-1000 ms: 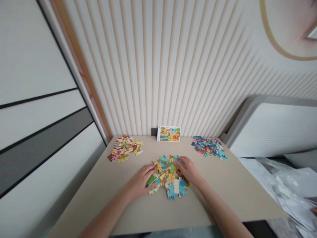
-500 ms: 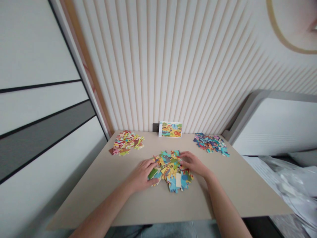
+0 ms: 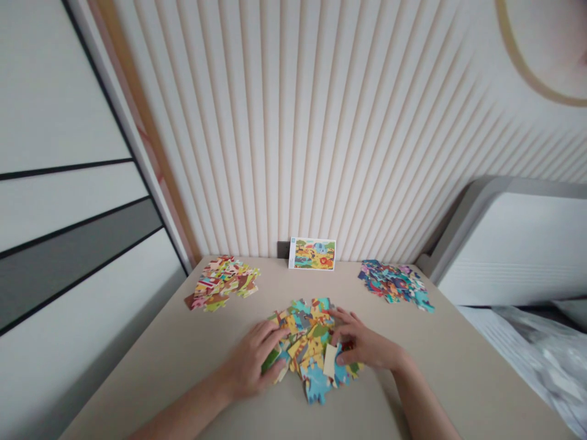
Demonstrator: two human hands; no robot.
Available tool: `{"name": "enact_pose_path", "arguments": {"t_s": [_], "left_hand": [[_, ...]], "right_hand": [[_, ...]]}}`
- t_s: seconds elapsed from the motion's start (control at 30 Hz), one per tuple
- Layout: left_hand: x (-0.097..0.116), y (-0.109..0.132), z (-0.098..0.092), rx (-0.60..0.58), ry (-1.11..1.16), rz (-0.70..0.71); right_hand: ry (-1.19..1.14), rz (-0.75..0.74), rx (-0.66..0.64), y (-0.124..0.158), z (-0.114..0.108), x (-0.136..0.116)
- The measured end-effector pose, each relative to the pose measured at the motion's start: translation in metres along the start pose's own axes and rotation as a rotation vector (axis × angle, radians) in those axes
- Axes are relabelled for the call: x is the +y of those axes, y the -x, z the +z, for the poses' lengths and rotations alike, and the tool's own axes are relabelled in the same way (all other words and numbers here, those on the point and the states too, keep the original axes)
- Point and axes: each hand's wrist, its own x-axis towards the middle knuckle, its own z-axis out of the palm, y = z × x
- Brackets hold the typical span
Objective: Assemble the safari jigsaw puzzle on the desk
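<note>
In the middle of the table (image 3: 183, 360) lies a loose pile of puzzle pieces (image 3: 308, 335), many of them overlapping, and both hands are on it. The left hand (image 3: 250, 362) lies flat at about 8 o'clock of the pile, with the fingers a little spread and the fingertips on the outer pieces. The right hand (image 3: 364, 345) rests at 3 o'clock with curved fingers, and its thumb touches a pale piece (image 3: 329, 360) that shows its blank back. Whether this piece is really pinched I cannot tell. At 10 o'clock from the pile is a second heap (image 3: 222, 282), at 2 o'clock a third heap (image 3: 394, 284), and at 12 o'clock a small picture card (image 3: 312, 253) leans on the wall. In my judgement the main risk is at the near side: the blue pieces at 6 o'clock lie closest to the person, so a wide sweep of either palm may push them over the near edge. Pressing down on stacked pieces may also bend a tab. A strong push toward 10 or 2 o'clock could mix the pile with its neighbours, though they are well apart now.
</note>
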Motion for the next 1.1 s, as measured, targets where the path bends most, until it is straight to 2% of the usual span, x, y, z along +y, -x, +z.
{"name": "enact_pose_path", "arguments": {"t_s": [0.13, 0.23, 0.3, 0.47, 0.6, 0.67, 0.83, 0.9, 1.03, 1.1], "left_hand": [[-0.008, -0.028, 0.007, 0.087, 0.008, 0.146], [-0.015, -0.045, 0.01, 0.196, 0.043, 0.013], [-0.02, -0.045, 0.008, 0.244, 0.097, -0.089], [-0.039, -0.03, 0.006, 0.296, 0.227, -0.259], [-0.046, -0.029, 0.012, 0.276, 0.202, -0.269], [-0.044, -0.032, 0.015, 0.244, 0.18, -0.235], [-0.037, -0.035, 0.011, 0.126, 0.131, -0.136], [-0.037, -0.035, 0.008, 0.087, 0.095, -0.112], [-0.037, -0.036, 0.006, 0.042, 0.025, -0.07], [-0.038, -0.036, 0.008, 0.035, 0.013, -0.061]], "right_hand": [[-0.241, -0.047, 0.188, -0.001, 0.0, 0.003], [-0.38, -0.027, 0.329, -0.007, 0.004, 0.012], [-0.435, 0.018, 0.426, -0.015, 0.007, 0.023], [-0.565, 0.084, 0.666, -0.037, 0.009, 0.051], [-0.502, 0.116, 0.906, -0.05, 0.004, 0.065], [-0.407, 0.118, 0.978, -0.053, 0.002, 0.07], [-0.003, 0.112, 1.057, -0.054, 0.003, 0.074], [0.196, 0.107, 1.033, -0.052, 0.006, 0.067], [0.416, 0.049, 0.738, -0.048, 0.013, 0.045], [0.472, 0.041, 0.63, -0.047, 0.016, 0.036]]}}
